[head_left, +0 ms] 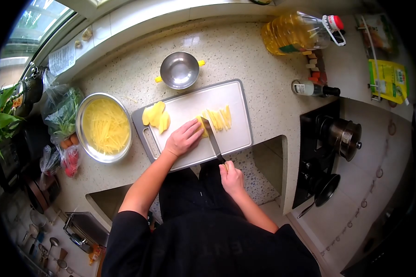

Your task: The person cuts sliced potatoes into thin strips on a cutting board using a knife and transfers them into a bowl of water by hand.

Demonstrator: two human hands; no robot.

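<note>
My right hand (232, 177) grips the handle of a kitchen knife (212, 140), its blade lying across the board and touching the potato. My left hand (185, 137) presses down with fingers together on potato slices (200, 123), right beside the blade; part of them is hidden under the fingers. Cut potato strips (220, 117) lie to the right of the knife. Whole potato slices (156, 116) are piled at the left end of the white cutting board (189, 160) with a grey rim. Left of the board stands a metal basin (81, 134) filled with potato shreds (107, 127).
Behind the board sits a steel bowl (180, 70) with yellow handles. A large oil bottle (293, 33) lies at the back right, near a dark-capped bottle (312, 88). A pot (344, 137) and a pan (327, 189) are at the stove. Bagged greens (64, 113) lie left.
</note>
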